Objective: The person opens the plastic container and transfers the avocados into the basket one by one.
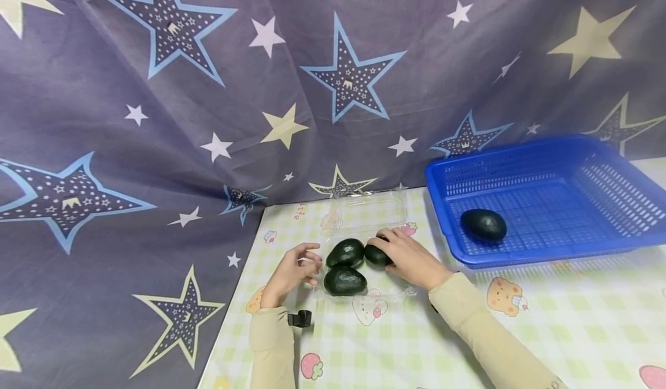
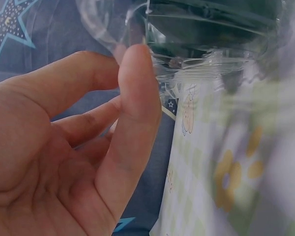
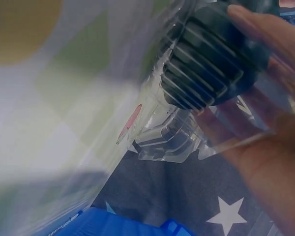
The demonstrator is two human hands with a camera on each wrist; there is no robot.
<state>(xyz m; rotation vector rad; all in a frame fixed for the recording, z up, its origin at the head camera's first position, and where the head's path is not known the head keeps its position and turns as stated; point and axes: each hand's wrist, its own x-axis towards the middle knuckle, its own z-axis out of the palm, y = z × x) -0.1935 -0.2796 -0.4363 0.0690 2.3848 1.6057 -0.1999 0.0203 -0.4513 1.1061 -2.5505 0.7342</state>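
Observation:
Two dark green avocados lie side by side in the left part of a clear plastic clamshell box, its lid folded back toward the curtain. My right hand grips a third avocado from above, at the box's upper right. Through the ribbed plastic in the right wrist view, that avocado shows with fingers around it. My left hand is at the box's left edge, fingers loosely bent. In the left wrist view its fingertips touch the clear rim.
A blue perforated basket stands at the right, with one avocado in its left part. A checked tablecloth covers the table. Behind the table hangs a star-patterned curtain, which also runs down past the table's left edge.

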